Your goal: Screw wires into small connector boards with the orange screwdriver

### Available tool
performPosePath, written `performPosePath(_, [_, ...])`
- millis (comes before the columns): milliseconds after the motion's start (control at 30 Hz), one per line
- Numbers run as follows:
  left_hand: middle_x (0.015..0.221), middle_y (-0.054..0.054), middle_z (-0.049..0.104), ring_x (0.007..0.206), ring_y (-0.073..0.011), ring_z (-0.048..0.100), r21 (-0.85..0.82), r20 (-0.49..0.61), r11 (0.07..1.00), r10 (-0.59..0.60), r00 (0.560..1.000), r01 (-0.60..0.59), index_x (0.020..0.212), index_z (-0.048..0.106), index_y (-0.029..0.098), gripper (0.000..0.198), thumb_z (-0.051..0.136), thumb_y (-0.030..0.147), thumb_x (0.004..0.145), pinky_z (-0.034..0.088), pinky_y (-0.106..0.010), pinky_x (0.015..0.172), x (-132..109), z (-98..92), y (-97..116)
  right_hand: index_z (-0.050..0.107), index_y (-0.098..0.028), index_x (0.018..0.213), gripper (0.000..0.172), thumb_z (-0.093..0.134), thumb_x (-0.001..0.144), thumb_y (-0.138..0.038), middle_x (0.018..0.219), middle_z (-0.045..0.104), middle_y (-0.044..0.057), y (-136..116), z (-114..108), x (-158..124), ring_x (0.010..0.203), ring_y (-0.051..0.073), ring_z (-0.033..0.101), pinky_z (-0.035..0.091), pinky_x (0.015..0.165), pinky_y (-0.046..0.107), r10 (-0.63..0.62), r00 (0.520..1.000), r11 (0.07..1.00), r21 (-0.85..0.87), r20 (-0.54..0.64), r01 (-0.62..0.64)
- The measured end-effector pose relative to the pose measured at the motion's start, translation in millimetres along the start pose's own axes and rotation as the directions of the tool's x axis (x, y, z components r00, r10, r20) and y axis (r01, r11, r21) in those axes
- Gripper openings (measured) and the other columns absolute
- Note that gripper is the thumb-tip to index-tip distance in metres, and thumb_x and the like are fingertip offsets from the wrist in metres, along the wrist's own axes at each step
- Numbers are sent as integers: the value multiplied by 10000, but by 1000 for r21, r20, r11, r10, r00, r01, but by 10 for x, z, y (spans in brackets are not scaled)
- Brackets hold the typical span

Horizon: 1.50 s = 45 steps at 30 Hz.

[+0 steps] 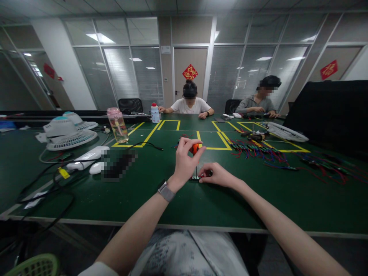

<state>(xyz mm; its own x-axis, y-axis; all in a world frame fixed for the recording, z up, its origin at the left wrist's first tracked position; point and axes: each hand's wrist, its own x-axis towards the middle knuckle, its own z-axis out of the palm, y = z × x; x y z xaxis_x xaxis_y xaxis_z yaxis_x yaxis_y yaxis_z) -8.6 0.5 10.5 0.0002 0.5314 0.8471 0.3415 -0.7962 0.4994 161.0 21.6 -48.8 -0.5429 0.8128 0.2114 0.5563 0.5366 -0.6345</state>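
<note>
One screwdriver (196, 148), two drink bottles (117, 128), two co-workers (191, 106), one wristwatch (166, 191)

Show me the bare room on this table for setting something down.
Front right, between the right forearm and the wired boards, the table looks bare. So does the front left patch between the cables and left forearm. Crowded: around the fans, among those boards, and at the left hand and right hand.
</note>
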Motion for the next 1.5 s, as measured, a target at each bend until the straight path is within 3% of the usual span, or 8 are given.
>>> performPosePath(267, [1184, -70, 632, 1031, -166, 621, -173, 120, 985, -2, 993, 23, 1202, 588, 217, 308, 394, 205, 964, 492, -306, 890, -26, 19, -19, 708, -135, 800, 259, 741, 712, -376, 623, 583, -7, -12, 0, -1, 568, 121, 505, 387, 556, 236, -11, 1000, 999, 42, 10, 10])
performPosePath(600, [901, -36, 586, 827, -141, 574, -9, 26, 1000, 24, 999, -24, 962, 674, 201, 129, 592, 249, 874, 486, -266, 777, -17, 6, 17, 708, -141, 806, 249, 744, 718, -371, 688, 598, 9, 8, 35, 0, 622, 130, 521, 415, 590, 245, -56, 998, 996, 72, -33, 59])
performPosePath(833, [1159, -78, 608, 1018, -170, 605, -120, 103, 992, -18, 995, 31, 1218, 572, 211, 324, 364, 206, 969, 491, -302, 869, -31, 24, -34, 700, -146, 825, 238, 733, 731, -362, 771, 637, 35, 14, 52, 4, 673, 143, 558, 440, 619, 253, -99, 995, 992, 71, -32, 102])
performPosePath(1000, [1042, -59, 648, 897, -157, 626, -65, 49, 998, 18, 999, -15, 1180, 590, 216, 273, 514, 231, 918, 508, -285, 801, -40, 44, -37, 683, -138, 808, 265, 735, 724, -384, 727, 642, 27, -8, 55, 0, 654, 144, 558, 446, 622, 259, -63, 998, 992, 110, -16, 64])
performPosePath(1133, [894, -31, 567, 820, -143, 565, 62, 18, 993, 96, 995, -97, 1074, 658, 218, 224, 618, 281, 862, 483, -273, 779, -37, 19, -8, 682, -136, 805, 254, 735, 721, -371, 693, 624, 16, -26, 51, 0, 632, 138, 548, 429, 596, 250, -54, 998, 991, 118, -12, 55])
performPosePath(1233, [935, -43, 532, 860, -151, 553, 83, 40, 992, 89, 995, -92, 1143, 634, 221, 269, 549, 302, 901, 473, -283, 807, -39, -1, -4, 686, -133, 809, 249, 735, 720, -359, 677, 611, 11, -22, 54, 3, 619, 133, 536, 420, 586, 247, -54, 998, 992, 117, -11, 55])
performPosePath(1367, [1102, -74, 593, 985, -160, 589, -35, 104, 998, 59, 993, -56, 1274, 534, 218, 365, 333, 198, 970, 467, -305, 880, -39, 0, -20, 693, -135, 813, 267, 734, 718, -381, 674, 607, 7, 0, 60, 6, 618, 131, 533, 425, 588, 247, -61, 998, 991, 121, -13, 62])
performPosePath(1500, [1082, -62, 652, 893, -147, 639, -93, 90, 995, 31, 995, -22, 1229, 560, 217, 316, 411, 201, 951, 500, -291, 819, -30, 21, -29, 690, -135, 813, 270, 729, 726, -387, 688, 621, 15, 2, 54, 5, 628, 135, 543, 436, 597, 250, -58, 998, 992, 112, -7, 59])
